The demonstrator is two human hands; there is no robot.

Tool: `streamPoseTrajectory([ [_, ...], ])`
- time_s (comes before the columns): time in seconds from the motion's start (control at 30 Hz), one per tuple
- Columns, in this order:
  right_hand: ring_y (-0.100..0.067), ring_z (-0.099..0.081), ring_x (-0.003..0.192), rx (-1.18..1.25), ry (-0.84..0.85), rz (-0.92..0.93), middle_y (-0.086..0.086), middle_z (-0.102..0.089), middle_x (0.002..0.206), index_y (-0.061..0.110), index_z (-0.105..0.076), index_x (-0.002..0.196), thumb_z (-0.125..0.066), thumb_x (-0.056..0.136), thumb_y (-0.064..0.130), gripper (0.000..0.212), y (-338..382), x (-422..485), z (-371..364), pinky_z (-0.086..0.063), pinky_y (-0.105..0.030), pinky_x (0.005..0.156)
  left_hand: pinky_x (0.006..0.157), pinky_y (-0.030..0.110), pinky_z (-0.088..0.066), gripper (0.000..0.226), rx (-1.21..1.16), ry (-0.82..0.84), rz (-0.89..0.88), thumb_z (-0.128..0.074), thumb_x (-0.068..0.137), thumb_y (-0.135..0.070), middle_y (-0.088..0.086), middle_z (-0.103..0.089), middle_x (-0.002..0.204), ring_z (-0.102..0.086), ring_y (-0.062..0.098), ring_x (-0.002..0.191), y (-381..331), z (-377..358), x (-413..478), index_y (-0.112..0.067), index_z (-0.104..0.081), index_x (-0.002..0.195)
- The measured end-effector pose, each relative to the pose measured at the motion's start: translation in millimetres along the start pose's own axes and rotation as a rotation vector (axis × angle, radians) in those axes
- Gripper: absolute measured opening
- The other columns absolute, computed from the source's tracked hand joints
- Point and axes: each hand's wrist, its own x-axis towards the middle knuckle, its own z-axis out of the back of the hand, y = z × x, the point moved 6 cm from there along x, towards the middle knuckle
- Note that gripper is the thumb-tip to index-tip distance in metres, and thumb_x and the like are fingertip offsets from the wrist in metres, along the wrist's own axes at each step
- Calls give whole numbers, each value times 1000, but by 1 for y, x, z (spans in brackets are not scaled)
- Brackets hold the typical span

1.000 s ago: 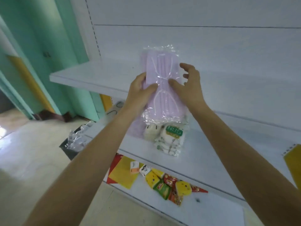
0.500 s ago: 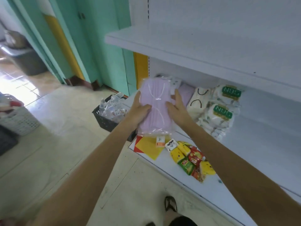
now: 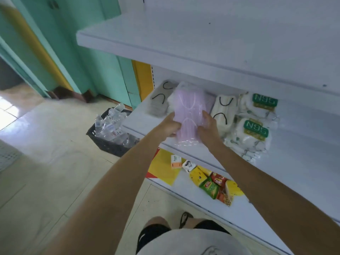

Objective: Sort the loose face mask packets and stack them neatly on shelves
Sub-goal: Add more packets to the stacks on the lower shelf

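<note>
Partway thru, I'd judge: grey mask pack (image 3: 159, 103), white mask pack (image 3: 223, 115) & N95 packs (image 3: 255, 129) already sat along the middle shelf (image 3: 298, 144), while L hand (image 3: 170, 127) & R hand (image 3: 207, 128), fingers curled pinching its near sides, held the pink mask packet (image 3: 189, 113) by that shelf's front-left edge, not yet stacked.

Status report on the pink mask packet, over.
Left hand and right hand both grip pink mask packet. Packet over middle shelf, between grey packet and white packet. Neighbours close both sides.

White shelves (image 3: 184, 37) stand against a teal wall (image 3: 88, 52) with a yellow band (image 3: 142, 80), over a pale tiled floor (image 3: 46, 172) brightest at its left edge.
</note>
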Motion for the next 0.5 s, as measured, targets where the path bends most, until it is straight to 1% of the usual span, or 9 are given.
streamPoseTrajectory([
  [0.03,-34,-54,110,-1,-15,-22,-14,-41,141,3,-37,139,-39,82,-8,58,-7,8,1,-47,-19,62,64,18,-50,49,19,-21,-14,-46,87,7,2,-58,96,-57,11,77,-1,0,12,-17,-45,130],
  [0.07,-32,-53,114,2,-28,-64,-12,-40,143,9,-36,141,-39,85,-4,58,-17,16,2,-45,-20,64,54,14,-47,49,49,-56,-27,-45,87,10,5,-59,93,-54,10,70,-2,1,22,-10,-47,131],
  [0.1,-28,-50,120,20,-35,-117,-10,-38,145,15,-33,144,-40,88,1,59,-27,22,1,-45,-23,72,49,14,-44,50,85,-81,-34,-44,86,12,11,-61,96,-54,12,68,-1,1,33,-6,-47,132],
  [0.17,-25,-45,126,63,-58,-204,-9,-37,146,21,-28,146,-43,89,2,62,-46,33,-1,-46,-29,84,58,20,-45,55,141,-94,-34,-44,85,12,19,-58,119,-59,22,85,3,-2,56,-6,-41,138],
  [0.23,-27,-48,124,90,-107,-225,-11,-40,143,20,-26,147,-43,86,-6,68,-57,47,-3,-49,-34,84,71,28,-45,62,176,-97,-34,-45,86,11,18,-51,130,-56,29,109,8,-5,80,-11,-32,143],
  [0.3,-27,-50,121,76,-167,-188,-11,-41,141,19,-28,146,-42,84,-10,69,-60,66,-4,-49,-30,77,71,30,-45,65,210,-102,-78,-44,87,11,17,-47,133,-53,31,113,8,-8,104,-16,-29,144],
  [0.37,-26,-52,116,5,-230,-131,-11,-41,140,15,-38,141,-41,85,-11,62,-60,90,-4,-48,-27,74,71,28,-44,60,291,-126,-173,-42,88,11,17,-46,135,-52,30,115,2,-9,129,-16,-35,141],
  [0.47,-27,-55,114,-78,-320,-120,-14,-53,131,3,-50,130,-41,85,-11,48,-66,126,-5,-46,-26,88,85,26,-43,43,496,-163,-346,-41,91,6,15,-48,135,-52,27,118,-13,-10,163,-7,-49,132],
  [0.5,-27,-55,114,-84,-340,-143,-14,-56,128,2,-52,128,-41,85,-10,45,-70,137,-5,-44,-23,88,91,27,-42,39,560,-133,-392,-42,92,3,16,-47,136,-51,28,118,-16,-13,174,-4,-51,130],
])
